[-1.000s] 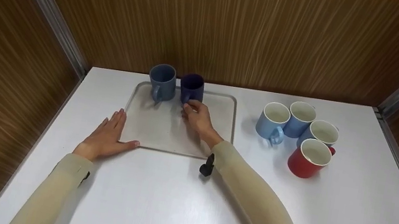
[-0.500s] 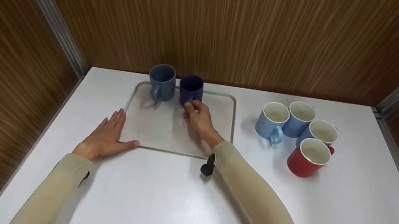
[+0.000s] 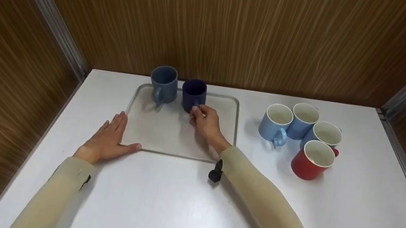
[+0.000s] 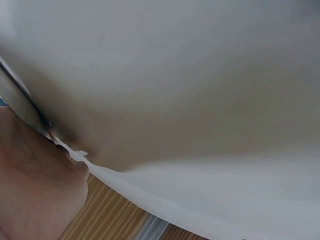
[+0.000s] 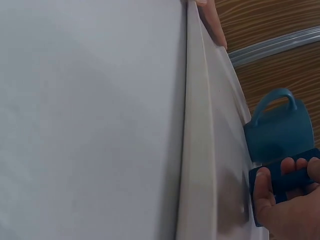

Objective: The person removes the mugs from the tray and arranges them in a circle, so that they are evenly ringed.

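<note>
In the head view, my right hand pinches the handle of a dark purple-blue mug that stands upright at the back of a pale tray. The right wrist view shows the right hand's fingers curled around that handle. Just left of it, also upright, is a grey-blue mug, its handle facing the person. My left hand lies with straight fingers at the tray's front left corner, thumb along the front rim. Only part of the left hand shows in the left wrist view.
Right of the tray, a light blue mug, two other blue mugs and a red mug stand close together on the white table. Wood-grain panels rise at the back and both sides.
The dark purple-blue mug has shifted slightly toward the person, and its handle has swung a little to the right along with my right hand. My left hand has stayed in place.
</note>
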The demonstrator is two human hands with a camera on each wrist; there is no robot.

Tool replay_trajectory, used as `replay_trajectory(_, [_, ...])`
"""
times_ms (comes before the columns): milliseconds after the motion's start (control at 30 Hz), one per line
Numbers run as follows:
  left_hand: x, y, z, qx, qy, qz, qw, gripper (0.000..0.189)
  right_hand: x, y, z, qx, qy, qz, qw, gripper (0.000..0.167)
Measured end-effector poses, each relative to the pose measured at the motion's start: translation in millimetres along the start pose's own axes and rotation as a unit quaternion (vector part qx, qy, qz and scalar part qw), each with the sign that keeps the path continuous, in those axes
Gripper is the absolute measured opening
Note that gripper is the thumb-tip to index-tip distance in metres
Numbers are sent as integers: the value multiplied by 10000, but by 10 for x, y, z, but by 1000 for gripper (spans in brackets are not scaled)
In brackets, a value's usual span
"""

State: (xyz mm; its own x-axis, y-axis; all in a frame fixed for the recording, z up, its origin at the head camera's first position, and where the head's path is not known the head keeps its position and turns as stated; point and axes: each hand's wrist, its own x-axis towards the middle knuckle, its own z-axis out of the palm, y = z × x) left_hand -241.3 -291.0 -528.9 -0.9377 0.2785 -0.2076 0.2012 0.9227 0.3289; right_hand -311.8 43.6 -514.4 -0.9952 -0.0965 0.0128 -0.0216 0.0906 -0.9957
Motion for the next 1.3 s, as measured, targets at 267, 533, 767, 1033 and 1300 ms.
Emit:
replay_trajectory(267, [-7, 15, -5, 12, -10, 4, 10000, 129, -127, -35, -174, 33, -133, -99, 9999, 29])
replay_trajectory(533, [0, 25, 11, 40, -42, 29, 10000, 129, -357, -86, -458, -140, -372, -381, 9985, 31])
replay_trajectory(767, [-10, 15, -1, 16, 53, 71, 10000, 128, -606, -202, -731, -39, -701, -455, 9965, 30])
replay_trajectory(1033, [3, 11, -11, 51, 15, 40, 10000, 129, -869, -257, -1004, 41, -813, -463, 9956, 30])
replay_trajectory(1300, [6, 1, 11, 58, -76, 6, 10000, 130, -1130, -143, -1335, -186, -704, -467, 9963, 30])
